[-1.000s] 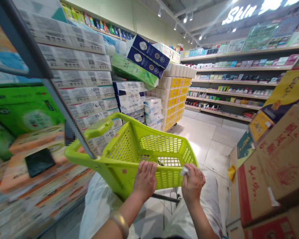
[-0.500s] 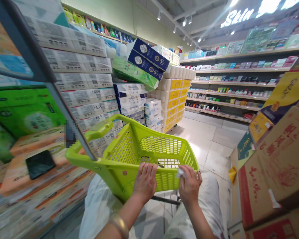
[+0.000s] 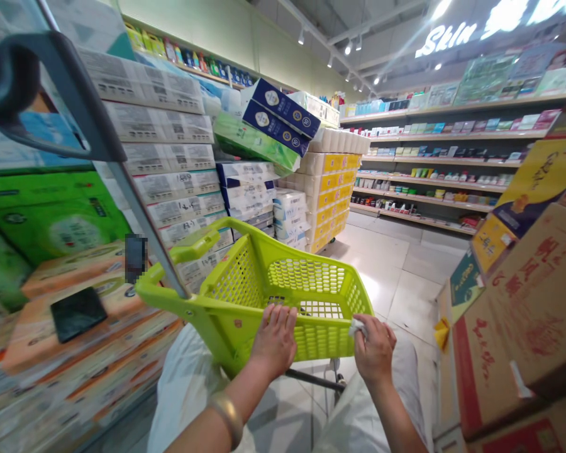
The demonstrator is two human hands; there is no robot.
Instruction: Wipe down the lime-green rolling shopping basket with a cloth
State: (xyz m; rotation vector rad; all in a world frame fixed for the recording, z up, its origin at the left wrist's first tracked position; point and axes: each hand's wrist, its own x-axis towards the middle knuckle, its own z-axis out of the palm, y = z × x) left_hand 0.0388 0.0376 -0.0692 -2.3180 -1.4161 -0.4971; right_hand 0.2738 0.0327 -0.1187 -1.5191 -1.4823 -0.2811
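A lime-green plastic shopping cart (image 3: 224, 330) stands sideways before me, between my knees. My left hand (image 3: 274, 343) is closed over its near rim, with the fingers hooked over the top edge. A crumpled white tissue (image 3: 357, 326) is pinched in my right hand (image 3: 376, 351), against the rim close to the cart's right end. No goods show inside the basket, whose near floor is partly hidden by the rim. A grey pole with a dark looped handle (image 3: 106, 141) rises from the cart's left end.
Stacked tissue packs (image 3: 155, 100) line the left side, with a dark phone-like slab (image 3: 78, 313) lying on orange packs. Cardboard cartons (image 3: 532, 314) crowd the right. Shelves of small boxes (image 3: 453, 129) run along the back, beyond the tiled floor (image 3: 396, 251).
My right hand has slid with the tissue a little to the right along the rim. My left hand keeps its place. The cart's handle end appears shifted slightly right.
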